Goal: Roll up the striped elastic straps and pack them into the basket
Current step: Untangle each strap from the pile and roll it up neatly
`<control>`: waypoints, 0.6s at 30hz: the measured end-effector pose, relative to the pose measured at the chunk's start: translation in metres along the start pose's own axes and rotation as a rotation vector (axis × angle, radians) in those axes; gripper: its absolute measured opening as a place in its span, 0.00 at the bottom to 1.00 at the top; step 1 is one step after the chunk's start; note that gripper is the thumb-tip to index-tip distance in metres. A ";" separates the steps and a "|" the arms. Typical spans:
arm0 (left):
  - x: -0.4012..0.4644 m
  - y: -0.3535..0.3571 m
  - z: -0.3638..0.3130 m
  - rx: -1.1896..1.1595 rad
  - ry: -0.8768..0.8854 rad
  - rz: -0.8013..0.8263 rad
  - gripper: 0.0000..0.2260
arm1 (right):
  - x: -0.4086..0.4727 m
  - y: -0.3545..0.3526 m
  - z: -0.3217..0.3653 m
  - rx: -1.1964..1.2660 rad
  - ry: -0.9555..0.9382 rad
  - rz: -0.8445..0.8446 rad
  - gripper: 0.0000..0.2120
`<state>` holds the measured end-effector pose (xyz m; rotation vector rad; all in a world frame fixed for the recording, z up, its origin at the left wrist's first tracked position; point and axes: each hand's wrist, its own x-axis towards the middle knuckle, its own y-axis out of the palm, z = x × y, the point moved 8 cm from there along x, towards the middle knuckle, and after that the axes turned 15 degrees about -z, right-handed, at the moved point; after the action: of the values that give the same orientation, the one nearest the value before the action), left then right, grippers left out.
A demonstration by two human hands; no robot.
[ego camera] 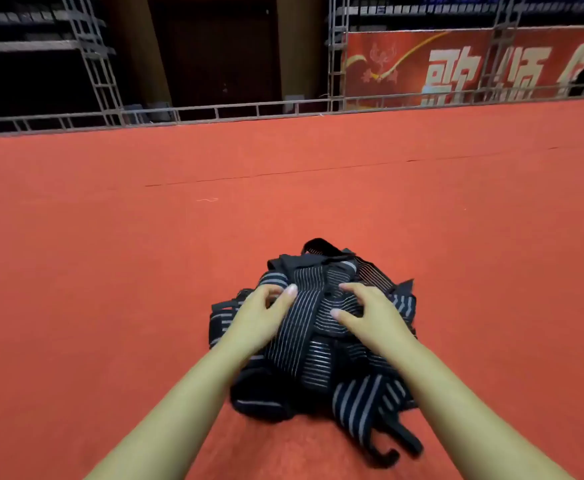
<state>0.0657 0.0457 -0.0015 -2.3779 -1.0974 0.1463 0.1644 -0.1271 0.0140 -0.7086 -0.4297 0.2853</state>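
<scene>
Two hands, left hand (pixel 261 315) & right hand (pixel 370 315), apparently gripping strap pile (pixel 313 344) beneath.

A heap of straps (pixel 318 341) lay on the carpet (pixel 110 254), near the person and roughly in the middle of the view. The left hand (pixel 259 313) rested on the heap's left side, the right hand (pixel 370 313) on its right, the two well apart with a strap between them. Behind the carpet's far edge ran a metal railing (pixel 214 110); behind that, to the right, hung a banner (pixel 457 71)
</scene>
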 end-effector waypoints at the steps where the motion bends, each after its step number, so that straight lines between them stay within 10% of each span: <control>1: -0.003 0.006 0.009 0.022 0.019 -0.006 0.22 | -0.004 0.011 -0.003 0.021 -0.002 0.003 0.25; 5: -0.005 0.022 0.051 0.110 0.032 -0.063 0.30 | -0.018 0.044 -0.007 0.104 0.013 -0.012 0.23; 18: -0.034 -0.066 -0.038 -0.399 0.254 -0.306 0.09 | -0.060 0.027 0.030 0.589 0.086 -0.149 0.18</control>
<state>0.0091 0.0409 0.0598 -2.4312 -1.4487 -0.5114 0.0947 -0.1144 -0.0008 -0.1109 -0.2919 0.2239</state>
